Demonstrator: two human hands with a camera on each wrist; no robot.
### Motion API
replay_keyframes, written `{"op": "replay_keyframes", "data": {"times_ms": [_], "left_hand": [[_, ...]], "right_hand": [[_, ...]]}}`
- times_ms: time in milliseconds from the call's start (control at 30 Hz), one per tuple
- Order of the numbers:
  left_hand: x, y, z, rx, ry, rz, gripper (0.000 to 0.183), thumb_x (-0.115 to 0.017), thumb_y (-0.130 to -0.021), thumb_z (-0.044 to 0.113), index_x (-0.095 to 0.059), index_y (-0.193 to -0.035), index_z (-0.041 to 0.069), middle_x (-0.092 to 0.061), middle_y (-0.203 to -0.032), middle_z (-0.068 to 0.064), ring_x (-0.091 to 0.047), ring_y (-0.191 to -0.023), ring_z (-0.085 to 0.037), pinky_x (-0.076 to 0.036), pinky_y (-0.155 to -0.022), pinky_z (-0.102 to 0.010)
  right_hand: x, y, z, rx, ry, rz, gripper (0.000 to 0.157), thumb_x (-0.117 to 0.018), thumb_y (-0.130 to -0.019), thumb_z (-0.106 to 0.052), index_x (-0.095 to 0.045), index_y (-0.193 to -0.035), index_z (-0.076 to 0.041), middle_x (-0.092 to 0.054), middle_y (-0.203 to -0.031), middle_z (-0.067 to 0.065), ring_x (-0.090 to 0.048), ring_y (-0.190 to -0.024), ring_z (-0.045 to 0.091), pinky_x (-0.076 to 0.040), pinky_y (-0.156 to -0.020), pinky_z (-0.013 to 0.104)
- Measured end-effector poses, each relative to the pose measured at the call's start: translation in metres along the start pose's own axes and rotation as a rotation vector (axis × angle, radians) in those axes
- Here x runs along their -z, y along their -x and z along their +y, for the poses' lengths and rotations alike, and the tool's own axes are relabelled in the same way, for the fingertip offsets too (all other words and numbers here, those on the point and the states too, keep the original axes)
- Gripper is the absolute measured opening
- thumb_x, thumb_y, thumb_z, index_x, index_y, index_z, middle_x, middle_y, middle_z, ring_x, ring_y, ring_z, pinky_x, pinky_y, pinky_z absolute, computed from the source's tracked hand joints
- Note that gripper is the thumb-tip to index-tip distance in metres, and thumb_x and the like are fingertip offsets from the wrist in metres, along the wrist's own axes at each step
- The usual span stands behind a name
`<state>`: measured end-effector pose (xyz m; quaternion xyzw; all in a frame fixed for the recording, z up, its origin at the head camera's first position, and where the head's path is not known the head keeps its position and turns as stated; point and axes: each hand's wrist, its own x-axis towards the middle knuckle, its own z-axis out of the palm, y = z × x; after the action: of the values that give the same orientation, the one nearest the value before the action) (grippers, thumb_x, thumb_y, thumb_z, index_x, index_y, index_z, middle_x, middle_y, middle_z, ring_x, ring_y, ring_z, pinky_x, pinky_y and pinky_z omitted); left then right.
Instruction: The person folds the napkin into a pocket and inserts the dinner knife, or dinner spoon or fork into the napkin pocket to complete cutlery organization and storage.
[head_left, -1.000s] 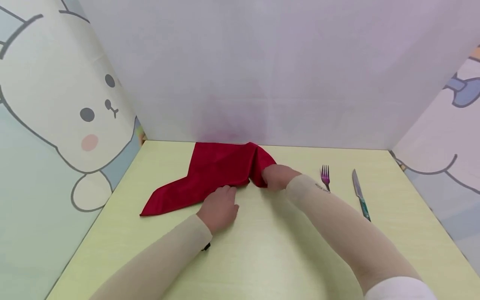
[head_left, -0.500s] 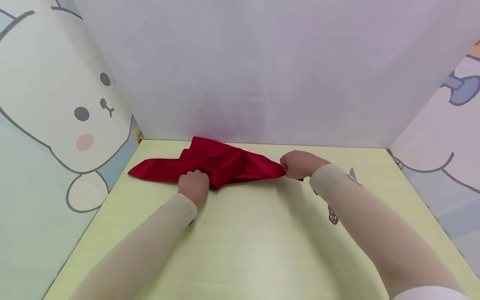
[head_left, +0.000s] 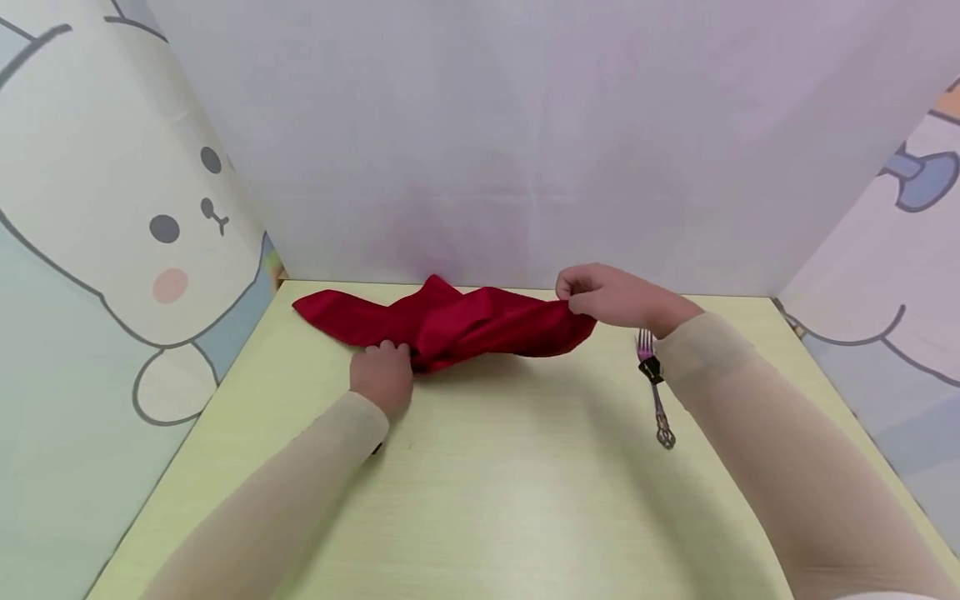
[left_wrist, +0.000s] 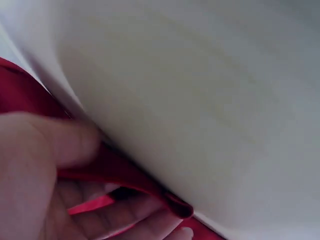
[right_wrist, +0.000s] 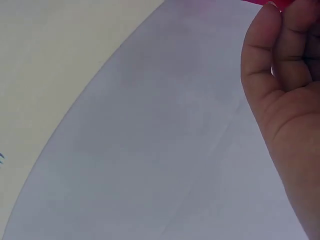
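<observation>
A red cloth napkin point(head_left: 517, 321) lies bunched across the back of the table, its folds overlapping in the middle. My left hand point(head_left: 382, 379) grips its near edge; in the left wrist view a fold of the napkin point(left_wrist: 122, 167) runs between thumb and curled fingers. At the napkin's right end, my right hand point(head_left: 615, 296) pinches the edge between thumb and fingertips and holds that end raised. The right wrist view catches the curled fingers of the right hand point(right_wrist: 292, 110), with a sliver of red at the top edge.
A purple-tinted fork point(head_left: 660, 408) lies to the right, partly under the right forearm in the head view; a small black piece overlaps its neck. A white sheet point(head_left: 480, 150) stands behind the table point(head_left: 480, 500), and cartoon-printed panels point(head_left: 112, 250) flank it.
My right hand has moved right and up with the napkin's end; my left hand has shifted left along it. The napkin has gone from flatter to bunched and stretched sideways. My right arm now covers the knife.
</observation>
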<state>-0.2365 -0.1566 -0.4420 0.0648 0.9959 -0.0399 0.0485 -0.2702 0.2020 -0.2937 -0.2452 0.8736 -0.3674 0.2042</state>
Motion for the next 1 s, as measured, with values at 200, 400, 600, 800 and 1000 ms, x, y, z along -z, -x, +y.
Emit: {"op": "replay_keyframes", "data": {"times_ms": [200, 400, 600, 800, 1000], "left_hand": [[0.013, 0.005, -0.025, -0.022, 0.032, 0.025, 0.009, -0.068, -0.094, 0.008, -0.064, -0.086, 0.005, -0.062, -0.071, -0.008, -0.063, -0.062, -0.026, -0.057, -0.059, -0.049], [0.040, 0.017, -0.055, 0.008, 0.075, 0.223, 0.007, -0.060, -0.098, 0.002, -0.060, -0.093, -0.002, -0.061, -0.070, -0.015, -0.063, -0.061, -0.031, -0.056, -0.054, -0.051], [0.066, 0.026, -0.078, 0.015, 0.103, 0.430, 0.004, -0.062, -0.093, -0.001, -0.063, -0.094, -0.004, -0.067, -0.079, -0.022, -0.066, -0.065, -0.036, -0.056, -0.054, -0.053], [0.086, 0.041, -0.092, -0.050, 0.136, 0.727, 0.011, -0.058, -0.092, -0.006, -0.069, -0.094, -0.005, -0.069, -0.087, -0.022, -0.065, -0.069, -0.040, -0.056, -0.057, -0.054], [0.106, 0.062, -0.105, -0.165, 0.226, 0.931, 0.011, -0.058, -0.091, -0.007, -0.069, -0.092, -0.006, -0.068, -0.091, -0.022, -0.060, -0.082, -0.041, -0.051, -0.071, -0.055]], "right_hand": [[0.008, 0.010, 0.001, -0.024, 0.172, 0.071, 0.015, -0.064, -0.102, -0.013, -0.063, -0.116, -0.009, -0.069, -0.097, 0.005, -0.064, -0.088, 0.023, -0.052, -0.084, 0.041], [0.007, 0.018, 0.011, -0.086, 0.492, 0.093, 0.022, -0.071, -0.097, -0.008, -0.070, -0.119, -0.007, -0.064, -0.092, 0.004, -0.059, -0.085, 0.023, -0.053, -0.080, 0.042], [0.006, 0.017, 0.021, -0.045, 0.714, 0.258, 0.015, -0.062, -0.093, 0.002, -0.076, -0.097, -0.003, -0.061, -0.093, 0.009, -0.057, -0.086, 0.027, -0.054, -0.079, 0.045], [0.012, 0.024, 0.016, -0.042, 0.617, 0.666, 0.019, -0.055, -0.092, 0.002, -0.074, -0.097, 0.003, -0.060, -0.101, 0.017, -0.056, -0.095, 0.035, -0.051, -0.081, 0.053], [0.015, 0.038, 0.003, 0.143, 0.549, 0.915, 0.014, -0.056, -0.088, 0.004, -0.069, -0.095, 0.004, -0.065, -0.101, 0.017, -0.056, -0.091, 0.033, -0.046, -0.076, 0.050]]}}
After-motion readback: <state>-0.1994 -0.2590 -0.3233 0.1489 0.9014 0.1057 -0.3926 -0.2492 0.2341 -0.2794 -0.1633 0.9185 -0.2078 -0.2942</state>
